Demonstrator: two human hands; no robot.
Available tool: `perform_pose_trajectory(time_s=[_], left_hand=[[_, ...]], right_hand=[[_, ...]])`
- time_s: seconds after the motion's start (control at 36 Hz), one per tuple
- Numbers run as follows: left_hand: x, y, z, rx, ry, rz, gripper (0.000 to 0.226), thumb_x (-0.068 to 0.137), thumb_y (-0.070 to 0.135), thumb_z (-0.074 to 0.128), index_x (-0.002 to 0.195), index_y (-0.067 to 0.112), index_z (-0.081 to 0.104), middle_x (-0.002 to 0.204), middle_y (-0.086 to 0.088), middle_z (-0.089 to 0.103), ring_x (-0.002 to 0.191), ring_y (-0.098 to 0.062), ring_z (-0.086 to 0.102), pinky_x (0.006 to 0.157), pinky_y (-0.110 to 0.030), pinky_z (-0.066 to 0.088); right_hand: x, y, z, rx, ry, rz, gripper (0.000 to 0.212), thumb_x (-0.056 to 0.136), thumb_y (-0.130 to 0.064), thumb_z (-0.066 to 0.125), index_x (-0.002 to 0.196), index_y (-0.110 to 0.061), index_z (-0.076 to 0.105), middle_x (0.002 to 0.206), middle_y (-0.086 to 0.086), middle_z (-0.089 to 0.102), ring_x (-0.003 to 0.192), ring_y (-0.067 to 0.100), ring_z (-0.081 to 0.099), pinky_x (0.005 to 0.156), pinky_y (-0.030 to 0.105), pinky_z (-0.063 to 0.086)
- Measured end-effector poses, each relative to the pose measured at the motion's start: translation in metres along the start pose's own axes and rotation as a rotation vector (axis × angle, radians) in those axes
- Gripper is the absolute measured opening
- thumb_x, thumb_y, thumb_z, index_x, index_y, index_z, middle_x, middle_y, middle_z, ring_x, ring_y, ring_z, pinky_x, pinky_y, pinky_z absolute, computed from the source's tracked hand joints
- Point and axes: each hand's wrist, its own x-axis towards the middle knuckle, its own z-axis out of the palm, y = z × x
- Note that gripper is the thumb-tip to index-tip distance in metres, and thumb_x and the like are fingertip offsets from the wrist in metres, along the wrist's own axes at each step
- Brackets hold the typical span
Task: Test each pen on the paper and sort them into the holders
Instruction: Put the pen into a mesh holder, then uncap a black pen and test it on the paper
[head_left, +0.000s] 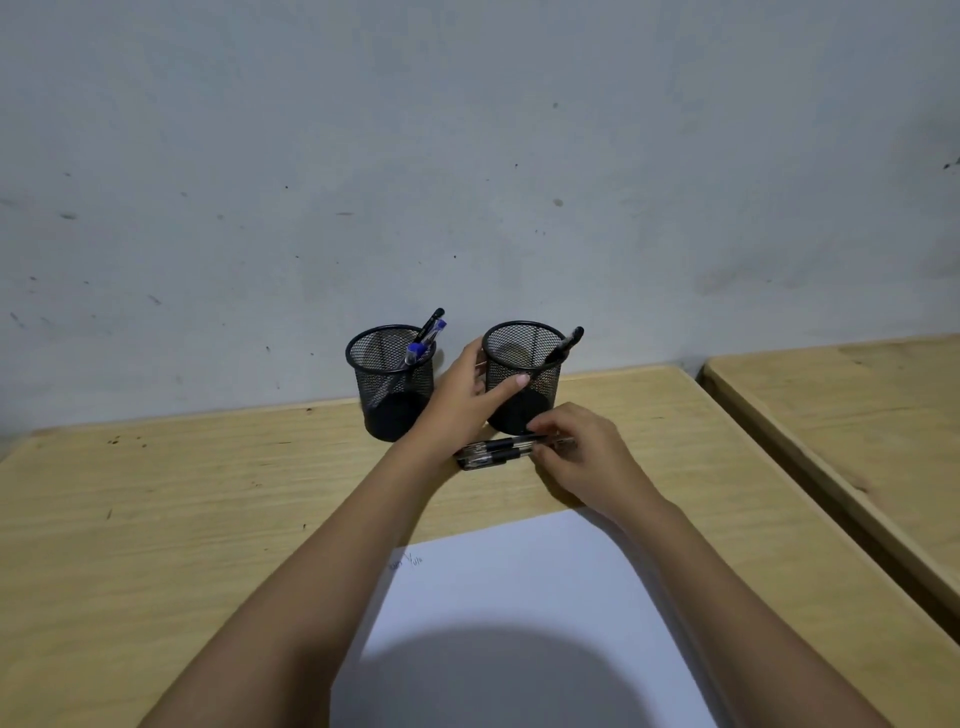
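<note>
Bracing the right holder (543, 382), the left hand (467, 397) wraps its side; the right hand (587, 457) apparently pinches a pen (498, 445) for testing.

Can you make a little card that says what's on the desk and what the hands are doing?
left holder: black mesh, upright, blue pens and a dark one inside
right holder: black mesh, upright, one black pen inside
loose pens: lying together on the table, in front of the right holder
paper: white, nearest the person, small scribbles at its far left corner
left hand: grips the right holder
right hand: fingers curled on the loose pens
</note>
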Motion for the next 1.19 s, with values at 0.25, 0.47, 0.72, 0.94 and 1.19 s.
perform_pose_trajectory(time_s=[0.25, 0.47, 0.72, 0.94, 1.19], left_hand=[[-0.042, 0.001, -0.012, 0.366, 0.020, 0.065, 0.042, 0.093, 0.028, 0.054, 0.131, 0.012, 0.045, 0.121, 0.011, 0.049, 0.107, 0.005, 0.047, 0.088, -0.008, 0.037], [-0.094, -0.010, -0.041, 0.561, -0.041, 0.043, 0.044, 0.092, 0.034, 0.054, 0.131, 0.014, 0.050, 0.125, 0.001, 0.055, 0.114, -0.012, 0.052, 0.097, -0.025, 0.042], [-0.120, 0.013, -0.048, 0.470, 0.043, 0.146, 0.027, 0.089, 0.014, 0.061, 0.115, 0.008, 0.065, 0.103, -0.002, 0.066, 0.091, -0.008, 0.061, 0.079, -0.007, 0.044], [-0.144, 0.033, -0.067, 0.308, 0.077, 0.117, 0.024, 0.081, 0.010, 0.070, 0.105, 0.012, 0.071, 0.080, 0.005, 0.068, 0.064, 0.008, 0.056, 0.063, -0.008, 0.039], [-0.167, 0.045, -0.073, 0.051, 0.233, 0.117, 0.022, 0.071, 0.005, 0.077, 0.090, 0.016, 0.074, 0.081, 0.008, 0.073, 0.079, -0.006, 0.067, 0.078, -0.015, 0.051]], right_hand=[[0.001, 0.002, 0.011, -0.157, -0.089, -0.047, 0.014, 0.085, -0.015, 0.063, 0.096, -0.012, 0.070, 0.099, 0.006, 0.064, 0.097, 0.022, 0.055, 0.084, 0.029, 0.042], [-0.008, -0.019, 0.010, -0.169, -0.083, -0.090, 0.012, 0.086, -0.013, 0.062, 0.095, -0.010, 0.069, 0.092, 0.004, 0.059, 0.091, 0.022, 0.054, 0.077, 0.026, 0.036], [-0.024, -0.068, -0.002, -0.047, -0.091, -0.201, 0.012, 0.087, -0.010, 0.060, 0.094, -0.008, 0.069, 0.092, 0.001, 0.057, 0.084, 0.000, 0.054, 0.079, 0.017, 0.043], [-0.038, -0.092, -0.022, 0.189, -0.172, -0.091, 0.010, 0.077, -0.012, 0.072, 0.086, -0.017, 0.073, 0.085, 0.004, 0.069, 0.072, 0.012, 0.061, 0.067, 0.024, 0.048], [-0.052, -0.109, -0.009, 1.063, 0.006, 0.244, 0.010, 0.078, 0.005, 0.064, 0.081, -0.004, 0.066, 0.060, -0.005, 0.067, 0.059, 0.004, 0.063, 0.063, 0.012, 0.051]])
